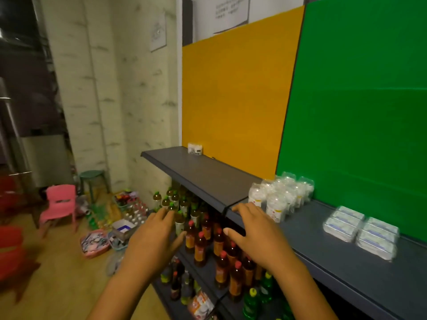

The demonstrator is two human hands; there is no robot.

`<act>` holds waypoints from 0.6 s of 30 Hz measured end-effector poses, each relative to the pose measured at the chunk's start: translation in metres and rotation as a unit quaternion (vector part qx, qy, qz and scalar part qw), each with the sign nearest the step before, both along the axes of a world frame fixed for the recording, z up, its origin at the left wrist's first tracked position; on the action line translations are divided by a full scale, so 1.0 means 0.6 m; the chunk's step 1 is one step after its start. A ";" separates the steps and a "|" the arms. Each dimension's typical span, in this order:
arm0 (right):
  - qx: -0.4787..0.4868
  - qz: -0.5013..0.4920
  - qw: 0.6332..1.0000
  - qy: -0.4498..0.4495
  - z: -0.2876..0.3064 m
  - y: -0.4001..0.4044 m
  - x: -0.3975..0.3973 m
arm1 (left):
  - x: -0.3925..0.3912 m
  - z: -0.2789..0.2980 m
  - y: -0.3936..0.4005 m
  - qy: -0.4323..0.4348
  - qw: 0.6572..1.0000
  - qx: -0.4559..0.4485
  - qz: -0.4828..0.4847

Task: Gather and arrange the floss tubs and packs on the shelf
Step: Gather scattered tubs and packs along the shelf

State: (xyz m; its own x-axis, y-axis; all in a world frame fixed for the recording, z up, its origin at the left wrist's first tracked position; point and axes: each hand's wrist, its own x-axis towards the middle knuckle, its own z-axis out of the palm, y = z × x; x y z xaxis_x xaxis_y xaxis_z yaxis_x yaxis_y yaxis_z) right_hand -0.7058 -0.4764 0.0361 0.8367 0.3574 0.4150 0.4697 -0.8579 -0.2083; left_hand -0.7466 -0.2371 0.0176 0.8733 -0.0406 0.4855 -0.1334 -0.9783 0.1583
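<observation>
Grey shelving (pixel 208 174) runs along a yellow panel (pixel 235 88) and a green panel (pixel 358 100), and we take the top shelf as our reference. On it, against the green panel, we see a cluster of clear floss tubs (pixel 280 195); their labels are too blurred to read. Further along the same shelf, toward the frame's right edge, lie flat floss packs (pixel 360 230) in two stacked rows. One small white tub (pixel 195 148) stands alone at the far end, against the yellow panel.

Our left hand (pixel 153 236) hovers in front of the shelf edge, fingers spread, grasping nothing. Our right hand (pixel 250 229) is likewise released; whether its fingertips touch the shelf lip we cannot tell. Below the shelf stand bottles (pixel 199 245), partly hidden by both hands. Motion blur softens the pink chair (pixel 60 204) at left.
</observation>
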 end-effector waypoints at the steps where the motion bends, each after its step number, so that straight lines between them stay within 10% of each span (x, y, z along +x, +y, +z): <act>1: -0.003 0.004 1.000 0.003 -0.004 0.013 0.017 | 0.012 -0.007 0.011 0.005 1.000 0.002 0.007; 18: -0.010 0.035 0.999 0.023 -0.004 0.179 0.396 | 0.365 0.003 0.166 0.013 0.998 0.019 0.056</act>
